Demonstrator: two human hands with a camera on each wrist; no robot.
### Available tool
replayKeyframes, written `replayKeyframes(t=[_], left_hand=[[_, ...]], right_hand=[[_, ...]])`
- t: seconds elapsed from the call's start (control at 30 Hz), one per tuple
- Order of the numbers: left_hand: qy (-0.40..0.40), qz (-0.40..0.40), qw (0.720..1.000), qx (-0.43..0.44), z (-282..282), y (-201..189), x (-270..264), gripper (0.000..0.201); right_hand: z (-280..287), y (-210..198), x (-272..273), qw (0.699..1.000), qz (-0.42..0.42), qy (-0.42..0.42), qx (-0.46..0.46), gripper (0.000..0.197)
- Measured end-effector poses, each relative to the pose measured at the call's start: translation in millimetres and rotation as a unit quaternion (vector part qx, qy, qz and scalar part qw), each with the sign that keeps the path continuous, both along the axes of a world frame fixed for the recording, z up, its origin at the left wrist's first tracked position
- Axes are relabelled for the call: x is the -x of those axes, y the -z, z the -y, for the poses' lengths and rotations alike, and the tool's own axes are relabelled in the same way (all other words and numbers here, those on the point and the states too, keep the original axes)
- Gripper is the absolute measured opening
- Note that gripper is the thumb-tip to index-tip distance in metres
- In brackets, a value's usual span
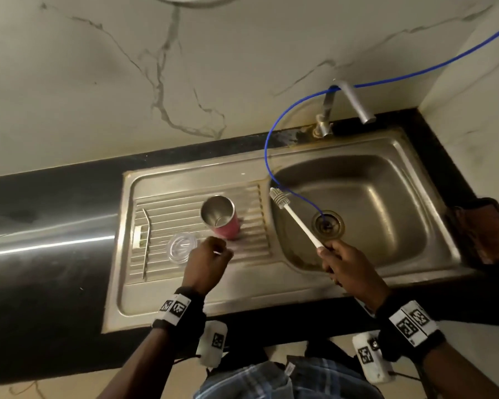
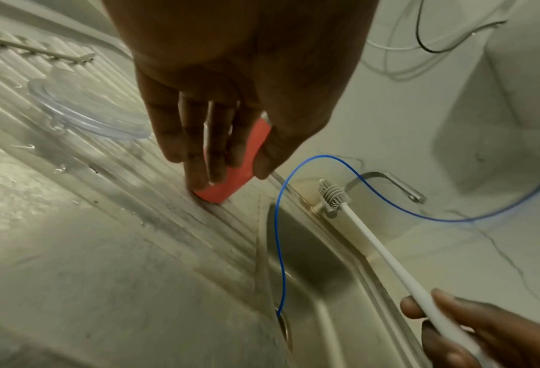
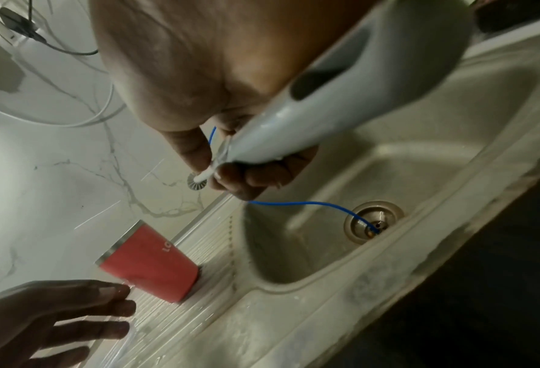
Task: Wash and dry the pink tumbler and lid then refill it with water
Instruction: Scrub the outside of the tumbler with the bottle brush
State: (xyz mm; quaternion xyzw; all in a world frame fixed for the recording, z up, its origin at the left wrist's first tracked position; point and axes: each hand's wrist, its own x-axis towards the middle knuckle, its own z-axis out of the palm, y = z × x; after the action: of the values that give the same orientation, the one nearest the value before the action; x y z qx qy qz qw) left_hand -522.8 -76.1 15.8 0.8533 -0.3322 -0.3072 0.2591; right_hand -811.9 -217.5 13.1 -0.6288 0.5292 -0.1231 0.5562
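Observation:
The pink tumbler (image 1: 227, 229) (image 2: 231, 179) (image 3: 149, 264) stands upright and open-topped on the ribbed drainboard (image 1: 251, 243). Its clear lid (image 1: 182, 246) (image 2: 83, 109) lies flat just to its left. My left hand (image 1: 218, 251) (image 2: 213, 161) (image 3: 114, 311) hovers by the tumbler's near side with straight, spread fingers and holds nothing. My right hand (image 1: 330, 253) (image 3: 228, 174) (image 2: 432, 316) grips the handle of a white bottle brush (image 1: 297, 221) (image 2: 373, 244) (image 3: 325, 104). The brush's grey head points up-left over the basin's left edge.
The steel sink basin (image 1: 386, 180) lies to the right, with a tap (image 1: 355, 102) behind it. A thin blue tube (image 1: 267, 151) runs from the tap into the drain (image 1: 327, 223). A metal straw (image 1: 147, 240) lies at the drainboard's left. A dark object (image 1: 478, 228) sits right of the sink.

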Motion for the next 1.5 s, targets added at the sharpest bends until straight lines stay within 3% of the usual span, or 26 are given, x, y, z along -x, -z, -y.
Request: replayKeyframes(t=[0.13,0.2,0.37,0.53,0.7,0.93,1.07,1.17,1.27,1.5], left_hand=[[-0.076,-0.084,0.992,0.061,12,9,-23,0.072],[-0.088,-0.112,0.982,0.126,21,13,-24,0.084],[-0.079,-0.113,0.974,0.180,33,14,-28,0.085],[-0.116,-0.153,0.957,0.218,44,-10,-33,0.080],[-0.122,-0.292,0.900,0.299,55,-64,-34,0.071],[-0.167,-0.369,0.853,0.328,70,-117,-5,0.054],[-0.200,-0.415,0.809,0.365,82,-132,6,0.067],[-0.224,-0.388,0.803,0.393,92,-141,4,0.067],[-0.255,-0.378,0.790,0.410,101,-148,2,0.055],[-0.233,-0.371,0.806,0.398,102,-143,39,0.045]], right_hand=[[-28,4,-25,0.999,0.024,-0.007,0.024,0.007],[-38,2,-32,0.999,0.027,-0.011,0.030,0.008],[-42,-21,-38,0.999,0.036,-0.016,-0.006,0.009],[-28,-50,-43,0.998,0.003,-0.034,0.043,0.015],[-23,-92,-52,0.983,0.103,-0.062,0.140,0.054],[-27,-131,-83,0.943,0.153,-0.093,0.282,0.051],[-32,-135,-92,0.918,0.121,-0.099,0.363,0.054],[-44,-135,-84,0.912,0.127,-0.109,0.375,0.056],[-53,-138,-70,0.911,0.139,-0.116,0.371,0.054],[-33,-148,-74,0.908,0.113,-0.087,0.393,0.052]])
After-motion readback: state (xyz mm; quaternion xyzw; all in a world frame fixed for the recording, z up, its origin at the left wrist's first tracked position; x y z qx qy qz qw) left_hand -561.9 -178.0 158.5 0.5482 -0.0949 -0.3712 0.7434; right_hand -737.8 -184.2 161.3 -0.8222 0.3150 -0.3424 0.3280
